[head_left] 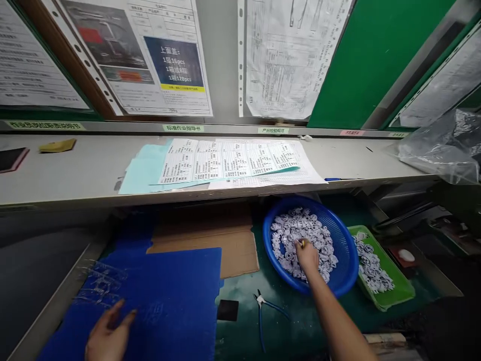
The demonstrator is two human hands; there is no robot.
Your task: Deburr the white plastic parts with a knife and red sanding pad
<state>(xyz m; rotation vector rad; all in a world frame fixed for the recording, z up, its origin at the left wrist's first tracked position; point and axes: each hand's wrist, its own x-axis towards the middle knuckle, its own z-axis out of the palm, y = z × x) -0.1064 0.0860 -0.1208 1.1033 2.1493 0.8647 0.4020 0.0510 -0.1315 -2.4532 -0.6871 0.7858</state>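
My left hand [109, 332] is over a blue plastic sheet [180, 301], thumb and fingers apart, with nothing visible between them. Just beyond its fingertips several clear plastic pieces [101, 283] lie on the sheet. On the other side, my right hand [308, 258] reaches into a round blue basket [347, 253] filled with small white parts [300, 225]. Its fingers are pinched together among the parts, and a small yellow spot shows at the fingertips. What they grip is too small to make out.
Blue-handled pliers [261, 313] and a black square [227, 310] lie on the green mat [240, 288]. A green tray [404, 296] of white parts stands right of the basket. Cardboard [236, 253] lies behind the sheet. Papers [225, 160] rest on the shelf [86, 170] above.
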